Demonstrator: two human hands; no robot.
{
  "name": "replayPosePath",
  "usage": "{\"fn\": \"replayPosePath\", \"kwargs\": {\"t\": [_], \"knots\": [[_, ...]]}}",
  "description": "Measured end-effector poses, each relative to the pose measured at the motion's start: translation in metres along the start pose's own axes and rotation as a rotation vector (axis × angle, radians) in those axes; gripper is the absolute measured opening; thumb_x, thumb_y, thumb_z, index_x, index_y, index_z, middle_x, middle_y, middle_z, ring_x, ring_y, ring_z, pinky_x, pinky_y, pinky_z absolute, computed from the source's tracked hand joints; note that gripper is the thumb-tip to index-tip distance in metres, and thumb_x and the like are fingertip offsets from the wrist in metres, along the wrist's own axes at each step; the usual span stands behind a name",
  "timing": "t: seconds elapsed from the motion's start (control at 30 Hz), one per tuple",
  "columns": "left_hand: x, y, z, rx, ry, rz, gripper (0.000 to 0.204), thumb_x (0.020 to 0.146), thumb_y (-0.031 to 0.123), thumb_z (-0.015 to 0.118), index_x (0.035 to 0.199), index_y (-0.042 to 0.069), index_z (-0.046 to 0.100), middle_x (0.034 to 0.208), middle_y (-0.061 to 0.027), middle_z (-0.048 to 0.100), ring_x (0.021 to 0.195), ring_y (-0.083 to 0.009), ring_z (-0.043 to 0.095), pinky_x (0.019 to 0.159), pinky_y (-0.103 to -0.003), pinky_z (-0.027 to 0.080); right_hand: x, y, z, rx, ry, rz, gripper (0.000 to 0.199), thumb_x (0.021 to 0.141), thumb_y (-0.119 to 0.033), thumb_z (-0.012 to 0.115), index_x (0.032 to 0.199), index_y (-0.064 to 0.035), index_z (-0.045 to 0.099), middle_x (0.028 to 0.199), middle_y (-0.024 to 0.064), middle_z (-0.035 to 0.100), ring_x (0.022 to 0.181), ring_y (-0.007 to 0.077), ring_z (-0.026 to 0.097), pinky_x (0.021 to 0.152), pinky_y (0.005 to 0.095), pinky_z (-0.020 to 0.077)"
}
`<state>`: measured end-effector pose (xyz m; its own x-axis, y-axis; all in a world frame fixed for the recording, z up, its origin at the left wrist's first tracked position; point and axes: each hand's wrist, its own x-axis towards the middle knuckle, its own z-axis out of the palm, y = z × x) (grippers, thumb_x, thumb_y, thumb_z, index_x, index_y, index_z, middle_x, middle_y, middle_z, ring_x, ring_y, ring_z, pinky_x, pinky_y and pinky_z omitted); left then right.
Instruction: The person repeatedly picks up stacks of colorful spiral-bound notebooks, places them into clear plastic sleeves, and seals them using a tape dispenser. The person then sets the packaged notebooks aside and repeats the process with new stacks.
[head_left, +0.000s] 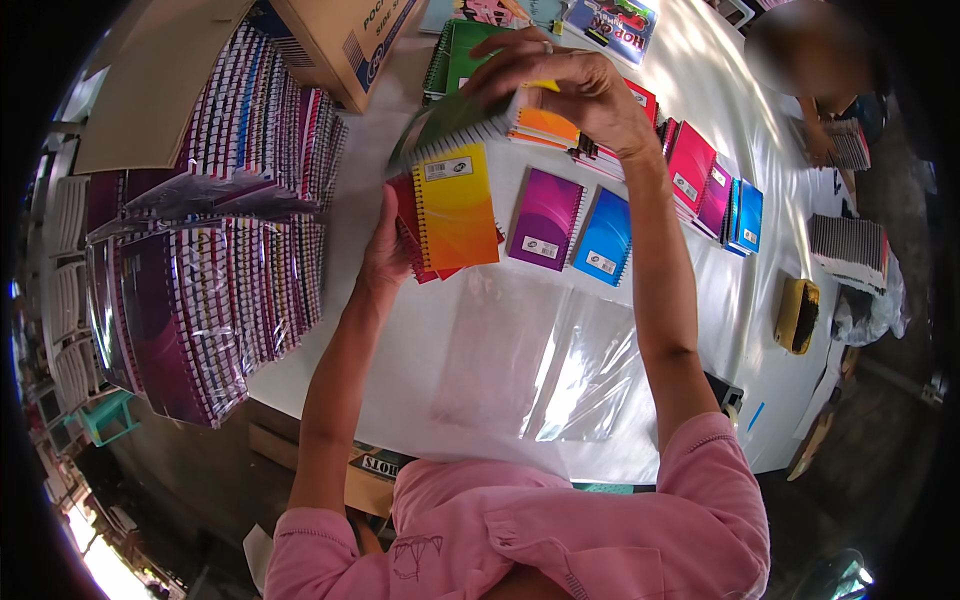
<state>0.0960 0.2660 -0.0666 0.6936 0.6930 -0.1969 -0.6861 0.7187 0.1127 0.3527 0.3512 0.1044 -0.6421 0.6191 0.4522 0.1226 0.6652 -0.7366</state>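
My left hand [385, 245] grips a small stack of spiral notebooks from its left side: a yellow-orange notebook [458, 215] lies on top, with red covers [408, 205] showing beneath. Above it, my right hand [585, 90] holds a green spiral notebook [450, 125], tilted and slightly blurred, its wire edge close over the top of the yellow-orange one. To the right, a purple notebook [545, 220] and a blue notebook [605, 235] lie singly on the table. Clear plastic sleeves [500, 340] lie flat in front of me.
Tall piles of plastic-wrapped notebooks [200, 310] stand at the left beside a cardboard box [335, 45]. Behind my hands run stacks of green [465, 45], orange [545, 125], red [690, 165] and blue notebooks [747, 215]. A yellow container [797, 315] sits right; another person works beyond.
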Motion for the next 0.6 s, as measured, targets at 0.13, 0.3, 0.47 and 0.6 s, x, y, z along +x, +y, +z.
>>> {"fn": "replayPosePath", "kwargs": {"t": [0.13, 0.3, 0.47, 0.6], "knots": [[0.011, 0.0, -0.009, 0.204, -0.123, 0.097, 0.059, 0.087, 0.037, 0.067, 0.134, 0.007, 0.048, 0.125, -0.0114, 0.06, 0.114, -0.0261, 0.059, 0.098, -0.046, 0.048, 0.008, 0.014, 0.025, 0.053, -0.181, 0.098, 0.033, 0.076, 0.012, 0.058, 0.095, -0.01, 0.073, 0.117, 0.0056, 0.063, 0.12, 0.0252, 0.052, 0.099, 0.0355, 0.0448], [0.008, -0.002, -0.013, 0.165, -0.111, 0.041, 0.056, 0.088, 0.032, 0.067, 0.132, 0.005, 0.047, 0.123, -0.0121, 0.06, 0.112, -0.0265, 0.06, 0.098, -0.046, 0.048, -0.027, 0.084, 0.056, -0.705, 0.245, 0.279, 0.035, 0.078, 0.008, 0.06, 0.107, -0.0097, 0.069, 0.131, 0.0108, 0.055, 0.125, 0.0294, 0.05, 0.107, 0.0383, 0.0417], [0.007, -0.003, -0.017, 0.172, -0.048, 0.034, 0.054, 0.089, 0.03, 0.066, 0.133, 0.006, 0.046, 0.125, -0.0118, 0.058, 0.114, -0.0261, 0.058, 0.097, -0.046, 0.049, -0.048, 0.086, 0.058, -0.84, 0.318, 0.161, 0.039, 0.077, 0.005, 0.061, 0.114, -0.0084, 0.065, 0.123, 0.0101, 0.062, 0.122, 0.0291, 0.053, 0.105, 0.0423, 0.0411], [0.009, -0.009, -0.009, 0.061, -0.021, 0.038, 0.059, 0.09, 0.037, 0.064, 0.135, 0.006, 0.044, 0.127, -0.0126, 0.057, 0.116, -0.0255, 0.057, 0.097, -0.047, 0.049, -0.039, 0.019, 0.034, -0.032, 0.403, 0.212, 0.038, 0.078, 0.009, 0.057, 0.109, -0.008, 0.069, 0.117, 0.0044, 0.066, 0.119, 0.0258, 0.054, 0.104, 0.0411, 0.0421]]}}
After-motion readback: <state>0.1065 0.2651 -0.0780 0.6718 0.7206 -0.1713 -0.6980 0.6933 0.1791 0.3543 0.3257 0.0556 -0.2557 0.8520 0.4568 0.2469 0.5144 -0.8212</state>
